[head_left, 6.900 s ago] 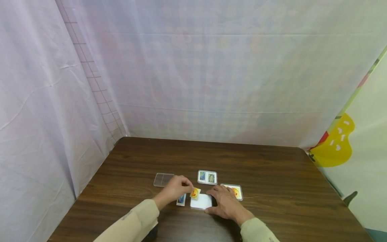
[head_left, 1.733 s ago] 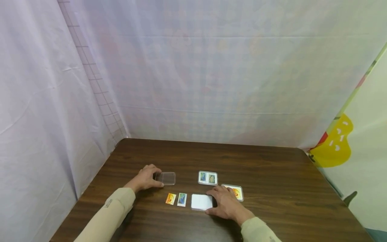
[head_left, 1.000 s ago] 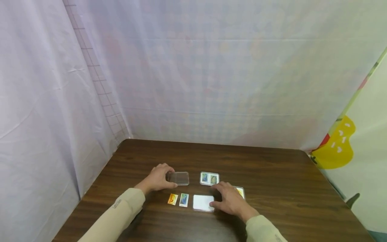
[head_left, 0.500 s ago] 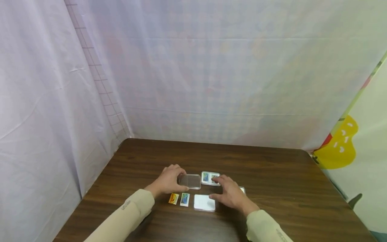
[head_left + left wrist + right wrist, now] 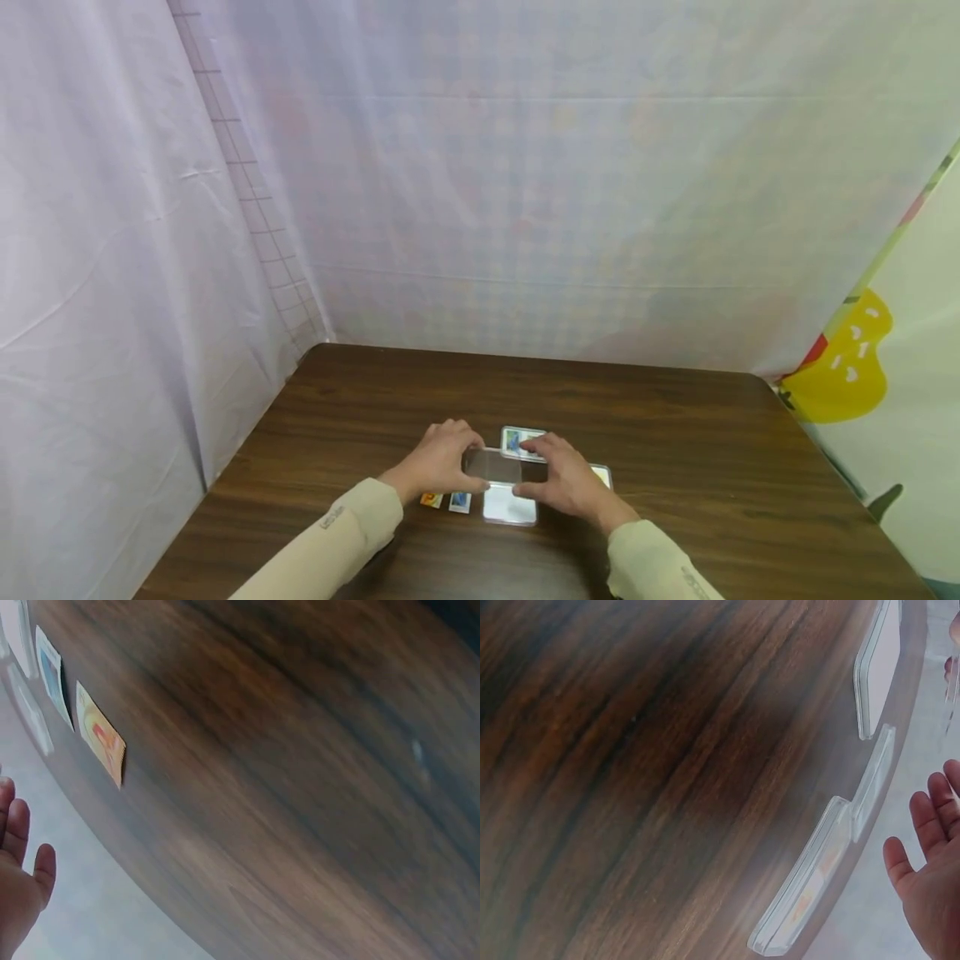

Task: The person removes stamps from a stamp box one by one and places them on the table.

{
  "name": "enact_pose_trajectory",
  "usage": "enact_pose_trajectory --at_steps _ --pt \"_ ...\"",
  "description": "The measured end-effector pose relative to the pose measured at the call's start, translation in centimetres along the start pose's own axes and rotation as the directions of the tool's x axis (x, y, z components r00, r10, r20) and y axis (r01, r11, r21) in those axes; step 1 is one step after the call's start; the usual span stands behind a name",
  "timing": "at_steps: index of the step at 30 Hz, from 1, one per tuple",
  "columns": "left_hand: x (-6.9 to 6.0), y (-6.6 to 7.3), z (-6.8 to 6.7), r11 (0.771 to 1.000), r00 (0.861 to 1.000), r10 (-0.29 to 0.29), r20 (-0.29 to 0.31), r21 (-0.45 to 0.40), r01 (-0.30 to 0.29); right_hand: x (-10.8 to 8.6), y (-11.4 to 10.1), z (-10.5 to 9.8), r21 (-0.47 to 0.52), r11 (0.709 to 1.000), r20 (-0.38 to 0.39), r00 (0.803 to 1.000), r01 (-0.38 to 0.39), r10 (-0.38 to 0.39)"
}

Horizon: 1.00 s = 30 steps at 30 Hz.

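Observation:
In the head view my left hand [image 5: 441, 460] pinches a clear plastic case lid [image 5: 495, 467] by its left edge. The lid is held above the table, just behind a shallow case bottom with a white insert [image 5: 510, 505]. To the right of the lid, my right hand [image 5: 568, 481] hovers with its thumb and fingers apart, holding nothing. Two stamps lie left of the white insert: a yellow-orange one [image 5: 103, 735] and a blue-green one [image 5: 52, 675]. The left forearm and hand partly cover them in the head view.
Behind the lid lies a closed clear case with stamps [image 5: 513, 442], partly covered by the right fingers. Another clear case [image 5: 802, 885] with a yellow-orange stamp lies right of the right hand. Everything rests on a dark wood table [image 5: 675, 433] before pale curtains [image 5: 510, 208].
Earlier the left hand set the yellow-orange stamp down beside the blue-green one. It then took the clear lid and carried it rightward. The right hand has come off the white-insert case.

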State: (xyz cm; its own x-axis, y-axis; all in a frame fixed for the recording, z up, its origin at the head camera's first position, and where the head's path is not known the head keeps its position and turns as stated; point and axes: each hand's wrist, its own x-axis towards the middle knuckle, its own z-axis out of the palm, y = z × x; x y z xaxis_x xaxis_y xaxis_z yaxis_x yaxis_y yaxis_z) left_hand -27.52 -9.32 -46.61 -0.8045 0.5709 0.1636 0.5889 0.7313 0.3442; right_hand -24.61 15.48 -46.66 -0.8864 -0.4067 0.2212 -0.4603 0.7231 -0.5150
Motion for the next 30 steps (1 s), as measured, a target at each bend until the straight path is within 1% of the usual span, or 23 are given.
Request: enact_pose_trajectory --at_steps 8,13,16,20,26,30 --pt "0.2 1.1 0.3 0.998 0.998 0.056 -0.013 0.022 -0.056 0.1 -0.1 0.2 -0.030 0.999 0.047 0.999 0.011 -0.010" --pt "0.2 1.3 0.6 0.997 0.998 0.065 -0.024 0.045 -0.064 0.0 0.0 0.2 -0.043 0.999 0.063 0.998 0.021 -0.018" --pt "0.1 1.4 0.7 0.997 0.997 0.067 -0.025 0.044 -0.065 -0.1 0.1 0.2 -0.044 0.999 0.063 0.998 0.026 -0.024" --pt "0.0 1.5 0.7 0.997 0.997 0.072 -0.007 0.036 -0.071 -0.3 0.1 0.1 -0.047 0.998 0.060 0.998 0.034 -0.031" --pt "-0.2 1.6 0.5 0.997 0.996 0.072 0.045 0.028 -0.074 -0.6 0.3 0.2 -0.039 0.998 0.071 0.997 0.044 -0.041" --pt "-0.4 1.6 0.6 0.996 0.995 0.074 0.071 0.041 -0.077 -0.9 0.3 0.2 -0.041 0.998 0.081 0.996 0.048 -0.044"
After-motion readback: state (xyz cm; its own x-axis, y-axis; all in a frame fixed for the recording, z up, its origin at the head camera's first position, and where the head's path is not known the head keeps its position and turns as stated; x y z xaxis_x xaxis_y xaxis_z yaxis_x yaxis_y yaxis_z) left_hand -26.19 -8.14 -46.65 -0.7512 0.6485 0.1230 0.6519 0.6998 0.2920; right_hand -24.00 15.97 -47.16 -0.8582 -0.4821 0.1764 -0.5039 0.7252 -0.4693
